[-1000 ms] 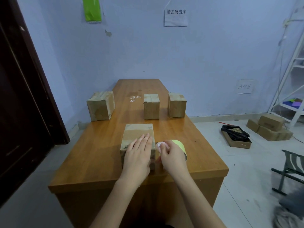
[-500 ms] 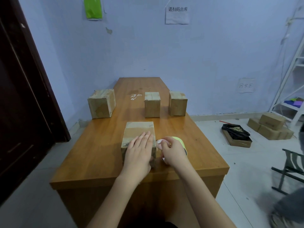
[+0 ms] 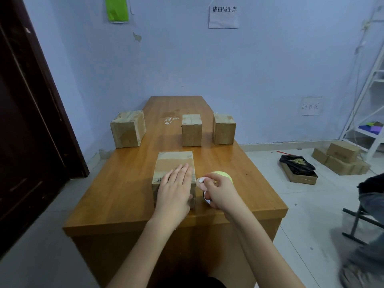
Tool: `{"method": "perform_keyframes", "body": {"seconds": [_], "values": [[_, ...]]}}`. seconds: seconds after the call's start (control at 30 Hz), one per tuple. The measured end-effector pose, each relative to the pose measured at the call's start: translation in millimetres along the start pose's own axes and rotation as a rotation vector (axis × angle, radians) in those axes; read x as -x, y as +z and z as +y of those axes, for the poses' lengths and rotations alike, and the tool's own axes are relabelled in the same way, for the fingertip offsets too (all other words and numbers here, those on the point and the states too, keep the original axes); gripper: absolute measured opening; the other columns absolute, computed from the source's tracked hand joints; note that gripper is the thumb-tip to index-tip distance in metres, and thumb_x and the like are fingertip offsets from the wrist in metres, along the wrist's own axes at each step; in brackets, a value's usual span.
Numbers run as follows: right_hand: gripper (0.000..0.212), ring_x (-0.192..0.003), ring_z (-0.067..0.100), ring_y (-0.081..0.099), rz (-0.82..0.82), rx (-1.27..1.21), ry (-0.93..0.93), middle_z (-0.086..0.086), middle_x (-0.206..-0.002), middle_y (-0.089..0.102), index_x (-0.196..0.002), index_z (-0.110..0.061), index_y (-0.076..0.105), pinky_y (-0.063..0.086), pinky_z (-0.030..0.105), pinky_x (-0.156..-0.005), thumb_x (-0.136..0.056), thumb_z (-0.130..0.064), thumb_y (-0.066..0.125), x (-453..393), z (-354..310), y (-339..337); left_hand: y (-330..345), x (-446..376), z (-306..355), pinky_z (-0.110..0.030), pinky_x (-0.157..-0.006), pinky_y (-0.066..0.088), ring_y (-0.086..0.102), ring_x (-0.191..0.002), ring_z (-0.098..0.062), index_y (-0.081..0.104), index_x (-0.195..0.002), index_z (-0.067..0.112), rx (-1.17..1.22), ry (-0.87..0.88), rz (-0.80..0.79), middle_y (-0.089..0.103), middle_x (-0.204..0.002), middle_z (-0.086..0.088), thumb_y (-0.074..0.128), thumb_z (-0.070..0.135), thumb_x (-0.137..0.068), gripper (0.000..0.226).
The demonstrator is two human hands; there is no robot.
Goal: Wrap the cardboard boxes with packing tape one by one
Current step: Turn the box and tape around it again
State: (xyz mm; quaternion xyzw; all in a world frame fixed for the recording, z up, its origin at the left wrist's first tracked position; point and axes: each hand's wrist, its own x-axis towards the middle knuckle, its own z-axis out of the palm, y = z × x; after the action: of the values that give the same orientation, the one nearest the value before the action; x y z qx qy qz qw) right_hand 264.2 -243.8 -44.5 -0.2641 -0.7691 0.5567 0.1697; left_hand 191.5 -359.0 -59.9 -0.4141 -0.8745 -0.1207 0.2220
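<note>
A cardboard box [image 3: 174, 163] sits near the front of the wooden table [image 3: 124, 183]. My left hand [image 3: 175, 188] lies flat on the box's top, fingers straight, with the thumb down its front face. Just right of the box, my right hand [image 3: 220, 191] grips a yellow-green roll of packing tape [image 3: 222, 175] held close against the box's right side. Most of the roll is hidden by my fingers. Three more boxes stand farther back: one at the left edge [image 3: 127, 128], one in the middle [image 3: 191, 129], one at the right [image 3: 224, 128].
Scraps of clear tape [image 3: 170, 119] lie on the table behind the boxes. On the floor to the right are stacked cartons [image 3: 340, 157], an open box with a black bag [image 3: 298, 168], a folding stool [image 3: 361, 217] and a person's leg [image 3: 369, 235]. A dark door [image 3: 27, 121] stands left.
My right hand has dropped slightly with the tape roll beside the box. My left hand stays flat on the box top. The person at the right has come further into view.
</note>
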Motion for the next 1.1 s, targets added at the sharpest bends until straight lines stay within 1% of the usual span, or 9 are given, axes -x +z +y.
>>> {"method": "perform_keyframes", "body": {"seconds": [0.23, 0.37, 0.43, 0.63, 0.8, 0.87, 0.93, 1.0, 1.1], "values": [[0.032, -0.059, 0.009, 0.055, 0.003, 0.006, -0.024, 0.001, -0.080, 0.062, -0.128, -0.022, 0.056, 0.040, 0.014, -0.043, -0.100, -0.026, 0.043, 12, 5, 0, 0, 0, 1, -0.027, -0.109, -0.009, 0.003, -0.144, -0.014, 0.007, -0.150, 0.019, -0.007, -0.007, 0.001, 0.007, -0.158, 0.002, 0.050, 0.032, -0.094, 0.071], [0.032, -0.043, 0.002, 0.049, -0.004, -0.033, -0.025, 0.000, -0.069, 0.059, -0.129, -0.021, 0.056, 0.036, 0.015, -0.038, -0.100, -0.025, 0.043, 20, 6, -2, -1, 0, 1, -0.027, -0.110, -0.008, 0.003, -0.144, -0.014, 0.007, -0.150, 0.018, -0.007, -0.008, -0.002, 0.007, -0.158, 0.002, 0.051, 0.032, -0.094, 0.072], [0.032, -0.040, 0.001, 0.049, -0.008, -0.033, -0.033, 0.000, -0.068, 0.059, -0.130, -0.021, 0.055, 0.035, 0.014, -0.037, -0.100, -0.025, 0.043, 24, 6, -3, -1, 0, 1, -0.027, -0.109, -0.008, 0.004, -0.144, -0.014, 0.008, -0.150, 0.019, -0.002, -0.015, -0.005, 0.008, -0.158, 0.002, 0.051, 0.032, -0.094, 0.072], [0.031, -0.049, 0.003, 0.052, -0.014, 0.003, -0.079, 0.000, -0.072, 0.059, -0.129, -0.021, 0.056, 0.036, 0.013, -0.040, -0.100, -0.022, 0.042, 34, 5, -4, -1, 0, 1, -0.027, -0.109, -0.008, 0.004, -0.144, -0.013, 0.009, -0.150, 0.020, -0.002, -0.014, -0.001, 0.008, -0.158, 0.003, 0.052, 0.032, -0.094, 0.072], [0.026, -0.038, 0.001, 0.045, -0.079, 0.007, -0.118, -0.004, -0.062, 0.055, -0.120, -0.021, 0.059, 0.035, 0.015, -0.037, -0.100, -0.022, 0.042, 44, 0, 0, -1, 0, 0, -0.028, -0.112, -0.005, 0.004, -0.144, -0.014, 0.008, -0.150, 0.019, 0.009, 0.008, 0.000, 0.008, -0.158, 0.001, 0.052, 0.024, -0.093, 0.072], [0.024, -0.046, 0.000, 0.046, 0.026, 0.022, -0.145, -0.008, -0.065, 0.055, -0.115, -0.020, 0.059, 0.035, 0.014, -0.042, -0.100, -0.021, 0.041, 43, -3, -2, -2, 0, -1, -0.027, -0.111, -0.007, 0.003, -0.144, -0.013, 0.007, -0.150, 0.019, 0.022, 0.003, -0.009, 0.007, -0.158, 0.003, 0.053, 0.028, -0.093, 0.073], [0.021, -0.045, 0.003, 0.045, 0.098, -0.081, -0.130, -0.010, -0.057, 0.053, -0.106, -0.015, 0.061, 0.034, 0.016, -0.042, -0.099, -0.018, 0.041, 39, -7, -14, -2, 1, -3, -0.026, -0.110, -0.008, 0.002, -0.144, -0.011, 0.006, -0.150, 0.020, 0.044, -0.017, -0.010, 0.007, -0.158, 0.004, 0.053, 0.032, -0.093, 0.075], [0.019, -0.037, 0.006, 0.042, 0.097, -0.185, -0.105, -0.009, -0.045, 0.050, -0.100, -0.016, 0.061, 0.033, 0.018, -0.037, -0.098, -0.017, 0.043, 40, -10, -28, -2, 1, -2, -0.026, -0.110, -0.008, 0.003, -0.144, -0.011, 0.006, -0.150, 0.019, 0.046, -0.017, -0.018, 0.007, -0.158, 0.004, 0.054, 0.032, -0.092, 0.076], [0.014, -0.035, 0.010, 0.045, 0.100, -0.275, -0.100, 0.001, -0.047, 0.056, -0.098, -0.017, 0.057, 0.033, 0.019, -0.034, -0.097, -0.019, 0.044, 42, -13, -37, 1, 0, -1, -0.025, -0.108, -0.010, 0.004, -0.144, -0.012, 0.006, -0.150, 0.020, 0.031, -0.027, -0.006, 0.007, -0.158, 0.004, 0.055, 0.032, -0.092, 0.077]]}}
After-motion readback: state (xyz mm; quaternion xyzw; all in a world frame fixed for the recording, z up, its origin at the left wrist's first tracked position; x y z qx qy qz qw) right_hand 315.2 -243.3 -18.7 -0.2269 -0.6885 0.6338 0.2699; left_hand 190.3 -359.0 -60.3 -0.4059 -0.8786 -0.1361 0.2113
